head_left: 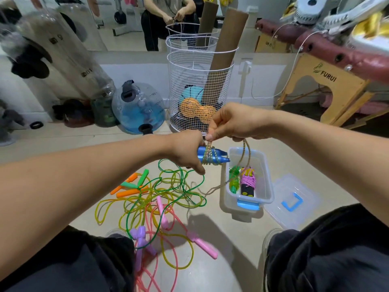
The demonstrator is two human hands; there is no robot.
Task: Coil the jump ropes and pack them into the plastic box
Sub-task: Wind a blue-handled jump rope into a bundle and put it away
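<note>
My left hand (187,151) grips two blue jump-rope handles (219,157) held side by side, with several turns of tan braided rope (208,155) wound round them. My right hand (229,123) pinches that rope just above the handles; its loose end hangs down over the clear plastic box (268,180) and trails on the floor. In the box lie a coiled green rope (234,180) and a bundle with black handles wrapped in purple cord (248,181). A tangle of green, yellow and pink ropes (160,199) with orange, green, pink and lilac handles lies on the floor at the left.
The box's clear lid (292,200) with a blue handle lies on the floor to the right of it. A white wire basket (200,89) stands behind, with a water jug (139,106) to its left. A wooden folding table (328,85) is at the right. My knees frame the bottom.
</note>
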